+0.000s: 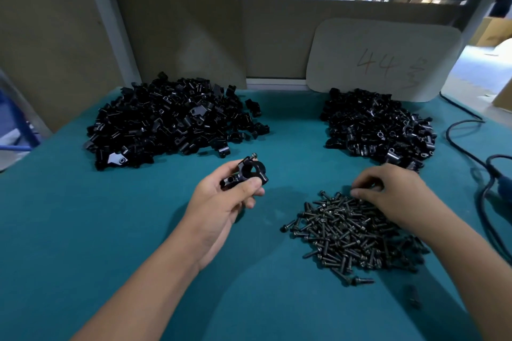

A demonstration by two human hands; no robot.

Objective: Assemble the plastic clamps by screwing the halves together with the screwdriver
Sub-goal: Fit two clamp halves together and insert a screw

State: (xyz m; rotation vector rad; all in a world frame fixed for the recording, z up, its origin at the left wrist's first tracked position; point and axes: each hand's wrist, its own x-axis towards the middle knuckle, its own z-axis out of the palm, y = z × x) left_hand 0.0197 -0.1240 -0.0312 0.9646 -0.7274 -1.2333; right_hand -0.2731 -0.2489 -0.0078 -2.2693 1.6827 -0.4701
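While the clamp (pixel 245 171) is held above the teal tabletop (pixel 83 216) in the left hand (pixel 221 199), fingers and thumb curled round it, its round bore is faced up toward the camera and one screw (pixel 253 156) is seen sticking out at its far end. The right hand (pixel 393 191) is set on the far edge of the screw pile (pixel 346 232), fingertips pinched together; whether a screw is caught can't be told. "44" is handwritten on the card (pixel 385 58) behind the right-hand pile of black parts (pixel 379 130).
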